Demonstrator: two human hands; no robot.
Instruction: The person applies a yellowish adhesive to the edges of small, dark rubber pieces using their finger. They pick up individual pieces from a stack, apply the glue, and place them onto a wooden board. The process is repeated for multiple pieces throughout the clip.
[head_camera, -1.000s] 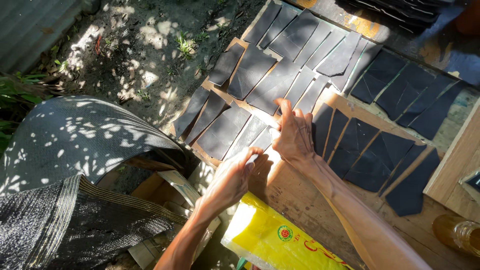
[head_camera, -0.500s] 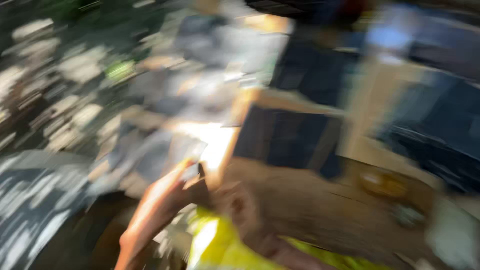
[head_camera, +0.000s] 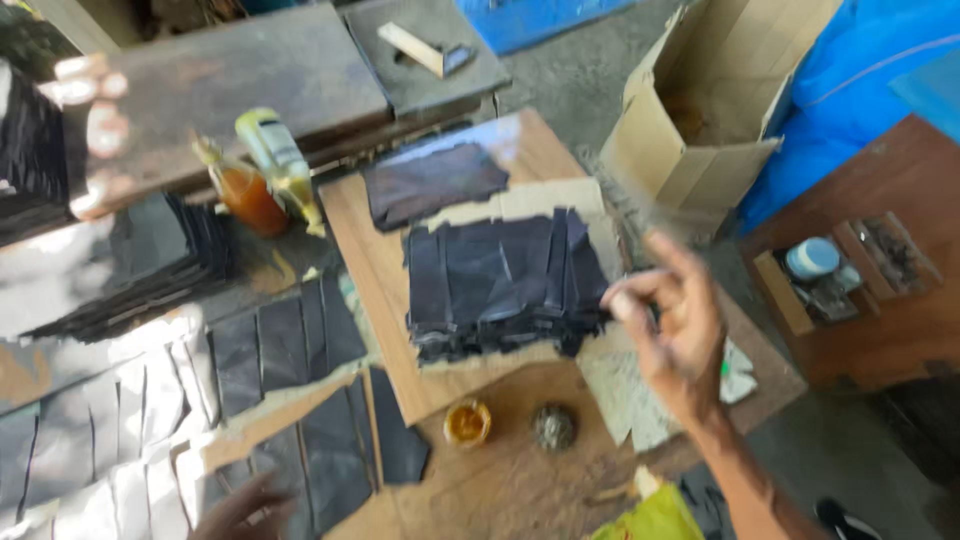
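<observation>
My right hand (head_camera: 672, 335) hovers with its fingers apart and nothing in it, just right of a thick stack of dark, thin sheets (head_camera: 500, 282). The stack lies on a wooden board (head_camera: 375, 260). My left hand (head_camera: 248, 506) shows only partly at the bottom edge, its fingers spread flat on dark strips (head_camera: 300, 400) laid side by side on a pale backing. The view is somewhat blurred.
An amber bottle (head_camera: 248, 196) and a pale glue bottle (head_camera: 278, 160) stand left of the board. A small yellow pot (head_camera: 467, 422) and a round dark lump (head_camera: 553, 427) sit below it. An open cardboard box (head_camera: 700, 110) stands at the right. Another person's fingers (head_camera: 85, 130) are at upper left.
The view has swung sharply away from the framed rows of dark strips. My right hand has left the strips and now reaches toward the stack; my left hand has dropped to the bottom edge.
</observation>
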